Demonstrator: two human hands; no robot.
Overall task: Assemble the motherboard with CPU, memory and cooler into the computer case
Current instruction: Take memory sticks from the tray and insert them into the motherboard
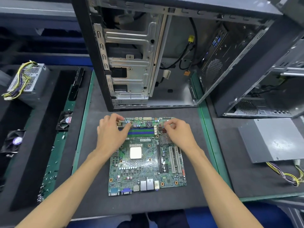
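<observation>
A green motherboard [144, 168] lies flat on the grey mat in front of me. A silver CPU [135, 153] sits in its socket at the board's middle. Green memory sticks [141, 131] lie in the blue and black slots at the board's far end. My left hand [111, 134] has its curled fingers on the left end of the slots. My right hand [179, 134] has its curled fingers at the right end of the slots, beside a small finned heatsink [166, 139]. The open computer case [148, 63] stands just behind the board. No cooler is on the board.
A power supply [28, 83] with yellow cables sits on the left foam tray, with two black fans [65, 120] [14, 142] nearby. Loose screws [49, 176] lie on the green strip. A second case [269, 89] and a grey power supply [276, 139] are at right.
</observation>
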